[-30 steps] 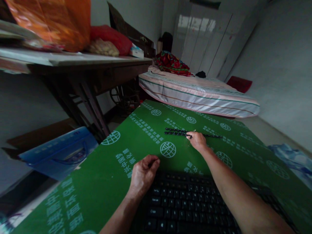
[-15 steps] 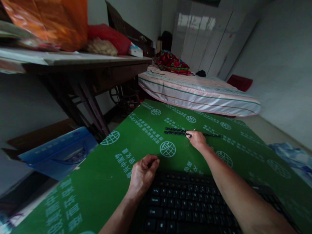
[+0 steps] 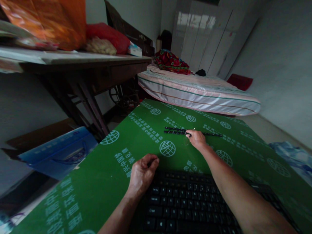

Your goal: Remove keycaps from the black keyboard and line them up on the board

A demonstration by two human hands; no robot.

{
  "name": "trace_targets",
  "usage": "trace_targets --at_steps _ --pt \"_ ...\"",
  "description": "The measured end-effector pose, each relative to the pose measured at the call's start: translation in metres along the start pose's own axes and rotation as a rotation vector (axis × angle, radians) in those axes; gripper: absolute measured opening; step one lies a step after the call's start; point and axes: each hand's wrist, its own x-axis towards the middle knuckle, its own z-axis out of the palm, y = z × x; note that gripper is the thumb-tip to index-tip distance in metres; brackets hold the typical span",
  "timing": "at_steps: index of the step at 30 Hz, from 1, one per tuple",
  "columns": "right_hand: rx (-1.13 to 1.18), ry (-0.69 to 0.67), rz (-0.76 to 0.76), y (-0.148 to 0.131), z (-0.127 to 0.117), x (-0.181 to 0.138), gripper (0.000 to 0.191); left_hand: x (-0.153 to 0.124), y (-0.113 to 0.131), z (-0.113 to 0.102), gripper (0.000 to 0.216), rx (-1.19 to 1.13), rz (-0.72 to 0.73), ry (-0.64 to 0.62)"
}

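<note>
Black chopsticks [image 3: 175,131] with pale marks lie close together on the green board [image 3: 136,143], their thicker ends to the left. My right hand [image 3: 197,138] is closed over their middle, thumb and fingers pinching them. The thin ends come out on the hand's far right side. My left hand [image 3: 143,170] rests on the board with curled fingers, thumb and forefinger tips together, and nothing shows in it. Just right of it sits a black keyboard [image 3: 180,204], partly covered by my right forearm.
A wooden table [image 3: 97,61] with an orange bag [image 3: 53,26] and a red bag [image 3: 109,35] stands at the left. Below it is a blue bag [image 3: 60,151]. A bed [image 3: 200,89] lies beyond the board's far edge. Bluish-white cloth or plastic [image 3: 292,159] is at the right.
</note>
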Motion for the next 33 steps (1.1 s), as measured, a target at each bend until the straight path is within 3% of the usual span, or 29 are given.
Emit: trace_targets --at_steps 33 --pt "-0.001 0.013 0.0 0.0002 0.0 -0.0007 0.031 0.0 0.001 -0.0001 0.025 -0.001 -0.019 -0.001"
